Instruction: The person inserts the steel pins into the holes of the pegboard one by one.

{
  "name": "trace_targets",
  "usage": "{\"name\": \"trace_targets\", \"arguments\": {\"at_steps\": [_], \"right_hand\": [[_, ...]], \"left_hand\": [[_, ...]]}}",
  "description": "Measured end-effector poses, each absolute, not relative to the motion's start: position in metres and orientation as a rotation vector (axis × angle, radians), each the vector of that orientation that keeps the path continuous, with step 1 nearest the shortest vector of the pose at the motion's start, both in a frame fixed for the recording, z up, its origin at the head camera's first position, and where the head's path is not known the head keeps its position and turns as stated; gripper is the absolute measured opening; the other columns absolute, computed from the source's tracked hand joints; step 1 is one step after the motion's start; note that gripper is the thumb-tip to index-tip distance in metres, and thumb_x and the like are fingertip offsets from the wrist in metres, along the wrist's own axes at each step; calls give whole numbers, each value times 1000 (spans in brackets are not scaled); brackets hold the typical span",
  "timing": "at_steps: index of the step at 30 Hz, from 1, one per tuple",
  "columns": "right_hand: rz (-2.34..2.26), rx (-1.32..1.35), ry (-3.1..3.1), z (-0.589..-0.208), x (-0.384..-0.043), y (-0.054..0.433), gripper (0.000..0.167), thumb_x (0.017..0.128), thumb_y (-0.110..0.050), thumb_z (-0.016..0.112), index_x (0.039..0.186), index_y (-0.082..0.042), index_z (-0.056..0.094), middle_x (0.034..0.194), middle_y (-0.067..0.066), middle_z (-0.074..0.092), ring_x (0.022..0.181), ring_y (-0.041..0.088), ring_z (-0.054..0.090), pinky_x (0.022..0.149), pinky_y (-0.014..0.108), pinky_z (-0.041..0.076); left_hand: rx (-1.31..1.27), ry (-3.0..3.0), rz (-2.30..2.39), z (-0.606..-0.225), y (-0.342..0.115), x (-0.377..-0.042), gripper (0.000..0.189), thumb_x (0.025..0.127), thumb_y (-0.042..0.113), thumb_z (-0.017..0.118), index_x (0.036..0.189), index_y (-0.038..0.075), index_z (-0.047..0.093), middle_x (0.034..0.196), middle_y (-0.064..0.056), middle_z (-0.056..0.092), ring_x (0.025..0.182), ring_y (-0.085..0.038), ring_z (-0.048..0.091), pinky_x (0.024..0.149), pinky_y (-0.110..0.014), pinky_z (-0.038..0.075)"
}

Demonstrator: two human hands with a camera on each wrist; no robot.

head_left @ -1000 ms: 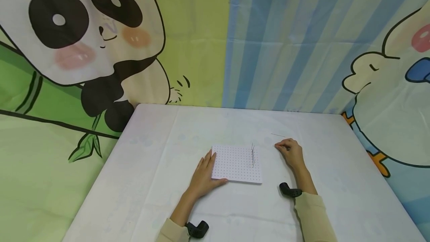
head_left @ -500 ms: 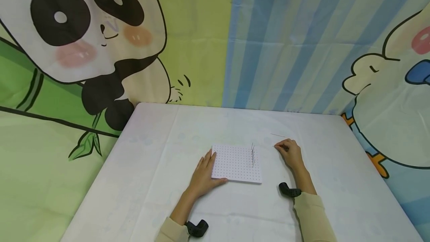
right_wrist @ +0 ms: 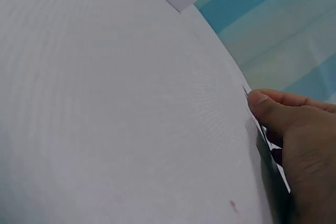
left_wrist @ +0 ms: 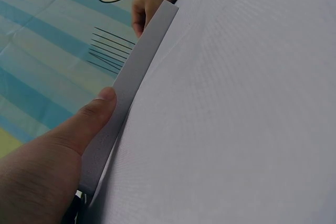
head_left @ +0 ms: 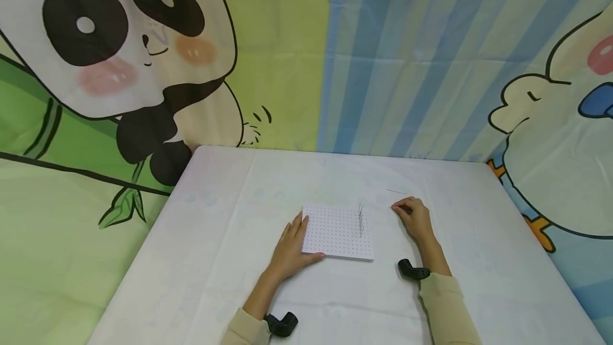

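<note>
A flat white pegboard (head_left: 335,233) with a grid of small holes lies on the table. Several thin dark rods (head_left: 361,221) stand in a row near its right side; the left wrist view shows these rods (left_wrist: 107,51) above the board's edge. My left hand (head_left: 289,249) rests at the board's left side with straight fingers, its thumb (left_wrist: 97,111) against the front edge. Right of the board, my right hand (head_left: 416,220) is low over the table. Its thumb and forefinger pinch a thin dark rod (right_wrist: 245,91), mostly hidden by the hand.
Another thin rod (head_left: 396,191) lies on the white tabletop (head_left: 230,270) just beyond my right hand. A printed cloth backdrop (head_left: 278,57) rises behind the table. Both wrists carry black camera mounts (head_left: 282,325).
Both hands and the board stay in nearly the same places. The head view shifts very slightly.
</note>
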State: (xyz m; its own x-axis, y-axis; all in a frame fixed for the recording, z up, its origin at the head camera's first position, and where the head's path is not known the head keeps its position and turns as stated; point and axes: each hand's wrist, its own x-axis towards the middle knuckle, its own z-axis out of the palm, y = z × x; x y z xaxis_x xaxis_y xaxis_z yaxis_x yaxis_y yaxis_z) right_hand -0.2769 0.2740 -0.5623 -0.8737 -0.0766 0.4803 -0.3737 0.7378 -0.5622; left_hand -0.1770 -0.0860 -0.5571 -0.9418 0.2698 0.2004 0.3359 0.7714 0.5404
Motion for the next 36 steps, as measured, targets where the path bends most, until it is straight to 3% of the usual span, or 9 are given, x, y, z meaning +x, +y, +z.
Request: {"name": "trace_targets", "arguments": {"at_steps": [8,14,18,22,27,36], "right_hand": [[1395,244,-2358,-547,-256,255,16,87,-16,64,93,-2,67,88,11,64,76,12,56,65,16,45],[1778,447,-2173,-533,-224,223,11,89,3,55,96,12,57,85,27,57,73,24,57,64,22,52],[1937,540,-2039,-523,-202,203,8,86,16,50,93,18,51,83,30,52,73,23,58,64,27,55],[1939,634,-2003,-515,-185,184,10,81,22,52,91,19,51,82,29,53,70,27,61,63,33,55],[1779,700,-2034,-513,-179,174,17,75,25,58,88,16,55,83,27,57,70,35,60,64,30,55],[1615,683,-2105,-515,-179,175,15,75,21,61,87,13,57,83,22,60,69,36,61,64,29,55]], "left_hand": [[-508,-2847,-881,-559,-82,-175,106,70,66,64,146,3,22,152,-14,13,137,-30,19,111,-44,17],[-492,-2847,-899,-556,-82,-177,107,69,63,67,146,4,22,152,-14,14,137,-32,18,110,-45,18],[-495,-2848,-886,-556,-83,-177,108,69,64,67,146,3,23,152,-14,14,136,-33,19,110,-45,18],[-486,-2857,-877,-556,-84,-177,107,69,64,66,146,4,23,152,-13,14,136,-32,19,110,-44,18],[-491,-2855,-870,-558,-85,-179,108,69,66,65,146,4,23,152,-13,14,137,-30,19,111,-42,16],[-487,-2871,-861,-558,-84,-179,108,69,63,68,146,4,22,153,-13,13,138,-28,17,112,-41,14]]}}
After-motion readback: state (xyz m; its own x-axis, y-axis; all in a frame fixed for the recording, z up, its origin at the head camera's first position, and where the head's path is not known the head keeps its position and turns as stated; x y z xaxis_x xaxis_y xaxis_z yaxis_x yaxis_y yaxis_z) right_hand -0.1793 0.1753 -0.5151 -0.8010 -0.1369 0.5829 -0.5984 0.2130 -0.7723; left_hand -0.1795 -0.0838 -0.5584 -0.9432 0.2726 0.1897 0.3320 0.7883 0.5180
